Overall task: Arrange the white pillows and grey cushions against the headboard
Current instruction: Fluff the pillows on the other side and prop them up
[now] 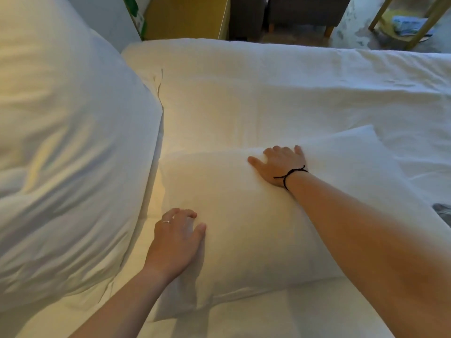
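Head view, looking down across bed [305, 89]. White pillow [244, 228] lying flat at near edge of bed, plump, smooth cotton cover, soft rounded corners, far right corner rising to a point. Left hand [175, 242] pressed on pillow's near left corner, fingers spread and slightly curled, open, nothing gripped; thin ring on one finger. Right hand [280, 164] laid on pillow's far edge, fingers curled over the rim and sunk into the filling, thumb out to the left; whether clamped on fabric or only pressing cannot be told. Black cord bracelet [290, 174] at right wrist. Judged: both hands placed at opposite corners to square or plump the pillow, or to slide it into line. Second, larger pillow [68, 142] along left edge, deeply creased, puffed, touching the flat one's left side or just beside it. Duvet smooth, white, lightly wrinkled, running to far edge. Grey patch [443, 212] at right edge, possibly a cushion; too little shown to confirm. Headboard not identifiable. Wooden furniture [188, 18] beyond far edge.
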Tool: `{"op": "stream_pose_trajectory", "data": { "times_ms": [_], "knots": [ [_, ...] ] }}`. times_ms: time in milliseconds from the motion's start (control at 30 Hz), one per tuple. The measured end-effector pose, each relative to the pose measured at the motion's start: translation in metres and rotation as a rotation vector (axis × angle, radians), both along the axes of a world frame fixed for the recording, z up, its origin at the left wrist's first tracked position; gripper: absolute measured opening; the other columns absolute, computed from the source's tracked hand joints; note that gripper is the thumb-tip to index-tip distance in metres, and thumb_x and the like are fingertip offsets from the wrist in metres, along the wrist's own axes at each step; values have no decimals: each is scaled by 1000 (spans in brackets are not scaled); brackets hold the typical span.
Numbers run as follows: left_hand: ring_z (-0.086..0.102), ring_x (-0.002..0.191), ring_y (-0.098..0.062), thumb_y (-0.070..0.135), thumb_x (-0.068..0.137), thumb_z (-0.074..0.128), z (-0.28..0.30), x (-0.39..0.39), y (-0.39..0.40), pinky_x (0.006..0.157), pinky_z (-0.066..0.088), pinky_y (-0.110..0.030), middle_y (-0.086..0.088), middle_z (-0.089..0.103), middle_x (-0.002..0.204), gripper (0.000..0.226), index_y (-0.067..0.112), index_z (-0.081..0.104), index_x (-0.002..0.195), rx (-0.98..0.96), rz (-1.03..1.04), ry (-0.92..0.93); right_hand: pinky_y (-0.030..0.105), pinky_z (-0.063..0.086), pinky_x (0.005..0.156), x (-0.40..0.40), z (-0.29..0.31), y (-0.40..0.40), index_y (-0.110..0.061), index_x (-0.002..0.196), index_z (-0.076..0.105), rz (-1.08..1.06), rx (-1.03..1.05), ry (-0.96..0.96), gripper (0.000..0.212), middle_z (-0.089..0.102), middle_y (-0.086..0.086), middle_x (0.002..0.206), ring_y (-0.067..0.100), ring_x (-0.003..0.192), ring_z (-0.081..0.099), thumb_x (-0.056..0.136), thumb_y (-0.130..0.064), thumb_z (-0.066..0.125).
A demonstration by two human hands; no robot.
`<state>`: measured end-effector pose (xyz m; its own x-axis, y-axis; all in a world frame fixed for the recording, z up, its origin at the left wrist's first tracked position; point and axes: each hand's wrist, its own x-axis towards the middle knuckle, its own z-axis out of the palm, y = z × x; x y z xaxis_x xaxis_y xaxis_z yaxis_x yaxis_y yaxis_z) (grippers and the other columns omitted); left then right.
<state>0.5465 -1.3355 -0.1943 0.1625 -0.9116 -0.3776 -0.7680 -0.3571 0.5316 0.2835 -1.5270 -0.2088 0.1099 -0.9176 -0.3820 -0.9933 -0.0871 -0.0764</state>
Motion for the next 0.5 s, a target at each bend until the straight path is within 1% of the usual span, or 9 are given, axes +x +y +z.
{"op": "stream_pose_trajectory", "data": {
  "times_ms": [67,167,200,267,300,367,400,433,500],
  "knots": [
    [37,134,-24,54,88,51,0,5,-17,106,34,-40,-1,48,137,20,39,53,102,-59,-32,-39,53,18,113,2,-6,23,-22,125,57,16,-50,-17,94,59,1,130,25,121,51,79,-82,2],
    [52,110,-24,49,90,52,5,6,-57,89,42,-37,0,56,108,24,27,51,98,-149,-105,-62,50,20,114,-7,-3,66,-23,117,58,23,-101,-63,84,63,-1,120,23,115,55,83,-80,6],
    [54,105,-24,48,90,53,9,4,-72,86,42,-38,0,56,103,26,24,51,99,-172,-114,-59,49,22,113,-11,-1,83,-24,112,58,25,-131,-75,78,64,-2,113,23,111,57,85,-78,9],
    [54,108,-26,51,90,50,13,-1,-98,91,42,-41,-1,58,105,33,22,52,104,-230,-166,-101,48,24,112,-19,2,117,-27,99,55,28,-204,-103,61,63,-6,100,22,104,57,87,-75,19],
    [52,114,-25,56,89,44,15,-4,-109,99,38,-44,-1,58,111,40,23,51,110,-238,-214,-159,47,25,112,-23,2,133,-29,95,52,25,-233,-120,54,61,-7,96,22,102,57,88,-73,23],
    [42,133,-22,70,86,28,21,-7,-124,114,18,-49,2,57,129,59,32,46,127,-130,-312,-296,45,25,112,-28,3,160,-29,94,49,19,-269,-147,47,59,-8,96,21,102,54,87,-72,30],
    [39,137,-20,77,84,22,25,-8,-129,117,10,-50,3,55,136,69,35,42,135,-36,-361,-353,44,26,111,-30,4,171,-29,94,49,17,-282,-154,47,59,-8,97,21,102,53,87,-72,32],
    [42,136,-21,82,82,17,29,-9,-132,117,9,-50,2,56,138,77,36,39,139,64,-408,-396,43,27,110,-31,4,180,-28,96,50,14,-295,-159,47,58,-8,98,22,102,53,87,-72,33],
    [55,119,-23,88,77,11,40,-11,-130,109,27,-48,0,64,126,87,31,45,134,212,-463,-443,42,30,107,-31,8,191,-27,97,51,10,-320,-165,50,59,-7,100,22,101,52,86,-73,36]
  ]
}}
